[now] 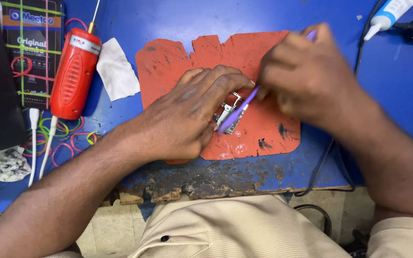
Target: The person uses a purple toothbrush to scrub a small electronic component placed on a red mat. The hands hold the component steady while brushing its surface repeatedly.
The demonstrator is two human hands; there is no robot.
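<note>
An orange mat (264, 52) with ragged edges lies on a blue worktable (168, 19). On it rests a small metal electronic part (229, 113). My left hand (187, 114) lies flat over the mat and presses the part with its fingertips. My right hand (307, 71) grips a thin purple tool (237, 112) like a pen, its tip resting on the part.
A red handheld tool (75, 74) with a metal tip lies at the left, beside a white cloth scrap (115, 69), coloured rubber bands (68, 134) and white cables (34, 138). A glue tube (388, 14) sits top right. The table's front edge (206, 184) is chipped and worn.
</note>
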